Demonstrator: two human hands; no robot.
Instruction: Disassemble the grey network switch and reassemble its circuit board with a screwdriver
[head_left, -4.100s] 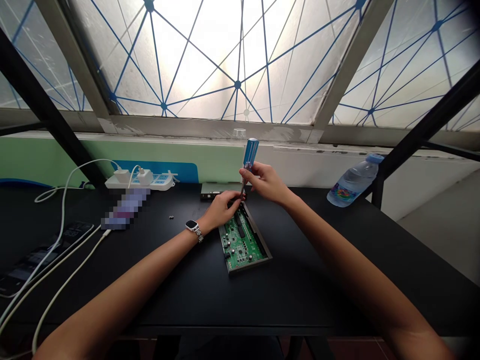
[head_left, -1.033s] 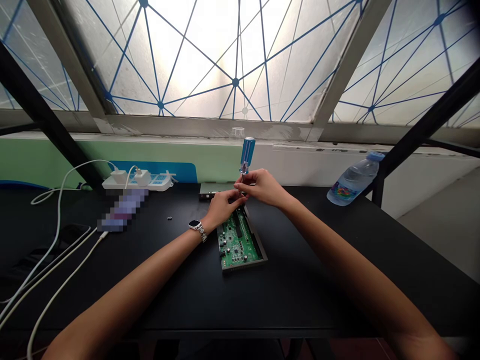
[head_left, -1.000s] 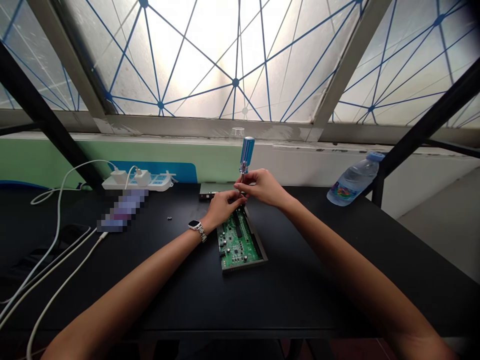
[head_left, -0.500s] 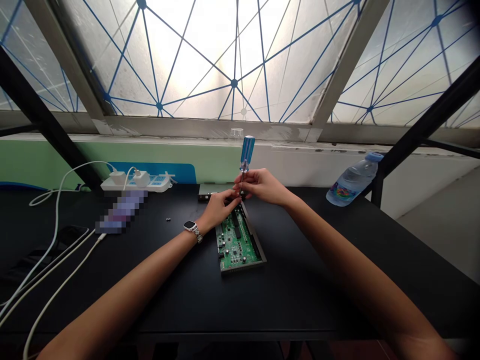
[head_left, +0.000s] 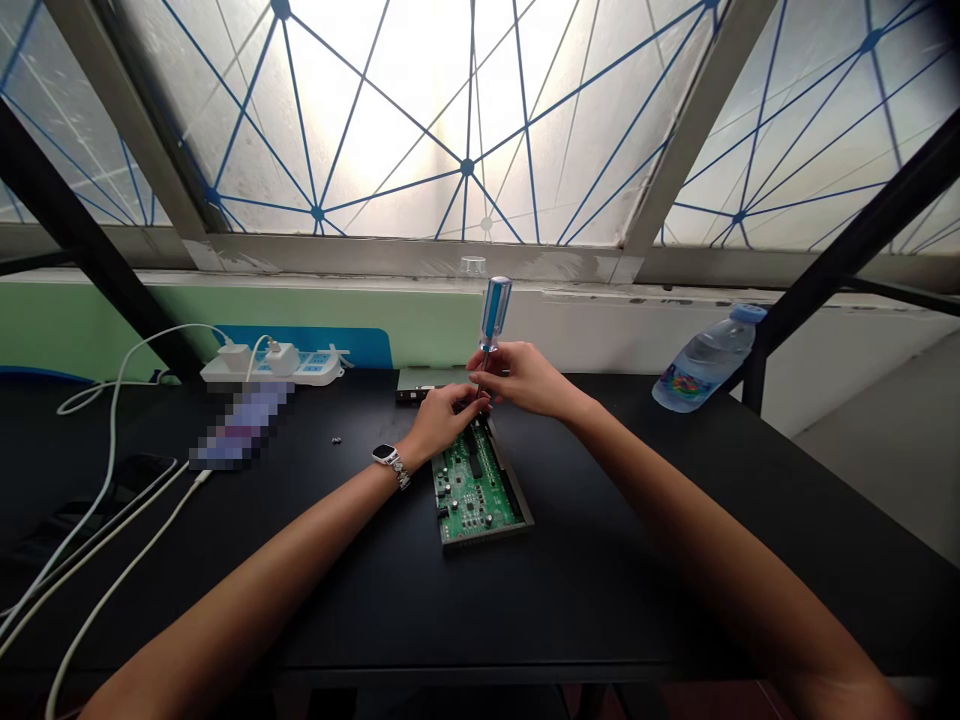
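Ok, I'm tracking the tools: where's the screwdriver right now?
The screwdriver is near the middle of the head view, its shaft held by the right hand, beside the left hand, at the green circuit board's far end.

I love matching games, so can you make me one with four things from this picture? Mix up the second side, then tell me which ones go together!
Things:
1. screwdriver
2. bottle
3. watch
4. circuit board

Clues:
A. mostly green
B. worn next to the left hand
C. held in the right hand
D. tilted, with a blue cap on

Right pairs: 1-C, 2-D, 3-B, 4-A
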